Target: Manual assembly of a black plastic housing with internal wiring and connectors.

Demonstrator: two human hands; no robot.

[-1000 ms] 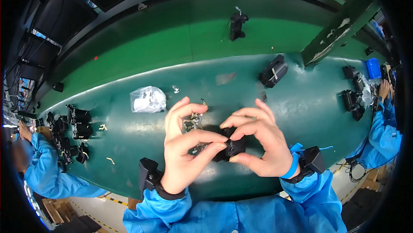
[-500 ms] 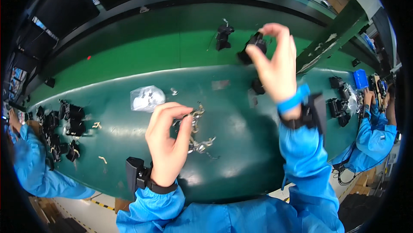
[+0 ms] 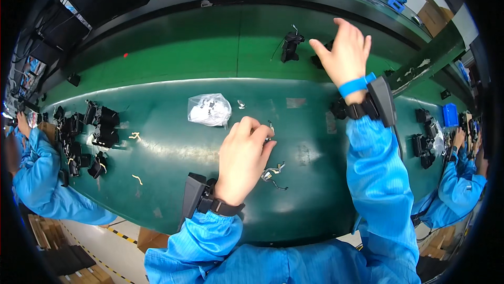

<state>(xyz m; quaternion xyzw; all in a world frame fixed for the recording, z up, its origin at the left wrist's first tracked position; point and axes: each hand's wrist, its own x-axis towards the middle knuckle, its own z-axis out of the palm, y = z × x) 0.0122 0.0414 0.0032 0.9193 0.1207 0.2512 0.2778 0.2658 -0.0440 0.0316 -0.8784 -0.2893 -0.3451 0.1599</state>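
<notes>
My right hand (image 3: 346, 55) is raised over the far green strip with its fingers spread and nothing in them. Behind it, mostly hidden, is a black plastic part (image 3: 318, 61). A similar black part (image 3: 291, 48) stands just left of it, a thin wire sticking up. My left hand (image 3: 242, 153) is low over the middle of the table, thumb and fingertips pinched on a small cable piece (image 3: 271, 126) that is largely covered by the fingers. Another small cable piece with metal bits (image 3: 273, 174) lies just nearer, beside the hand.
A clear bag of white pieces (image 3: 209, 109) and a small loose part (image 3: 241, 104) lie beyond my left hand. Black parts (image 3: 105, 126) are piled at left, more (image 3: 422, 145) at right, near co-workers in blue sleeves. A green post (image 3: 420, 71) rises at far right.
My right hand has opened and let go of the black part, which now stands behind it. My left fingertips have closed on a cable piece. The whole view has shifted slightly.
</notes>
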